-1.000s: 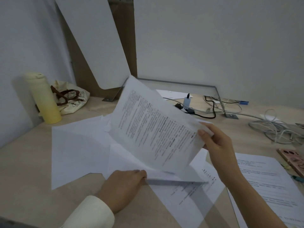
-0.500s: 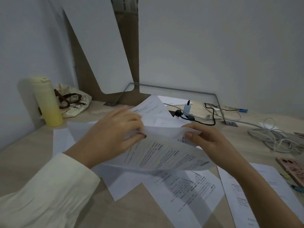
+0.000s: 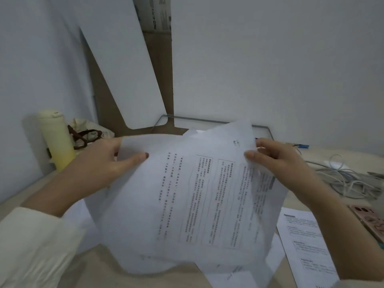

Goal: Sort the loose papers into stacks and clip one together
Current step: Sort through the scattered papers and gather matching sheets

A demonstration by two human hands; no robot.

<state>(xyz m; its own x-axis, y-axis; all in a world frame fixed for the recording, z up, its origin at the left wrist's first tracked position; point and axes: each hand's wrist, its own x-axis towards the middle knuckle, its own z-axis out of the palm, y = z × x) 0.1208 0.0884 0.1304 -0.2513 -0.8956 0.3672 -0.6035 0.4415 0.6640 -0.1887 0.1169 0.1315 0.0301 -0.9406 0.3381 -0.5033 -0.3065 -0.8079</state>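
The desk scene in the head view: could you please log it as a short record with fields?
left hand: grips the left edge of the held sheets
right hand: pinches their upper right corner
held sheets: printed, lifted off the desk, several overlapping
other papers: one printed page flat at right, more under the held ones
bottle: upright, far left
bag: behind the bottle
cables: tangled, far right
phone: right edge
clip: none visible

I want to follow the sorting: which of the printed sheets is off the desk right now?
The large printed sheet held up by both the left hand and right hand; the printed page at right lies flat on the desk.
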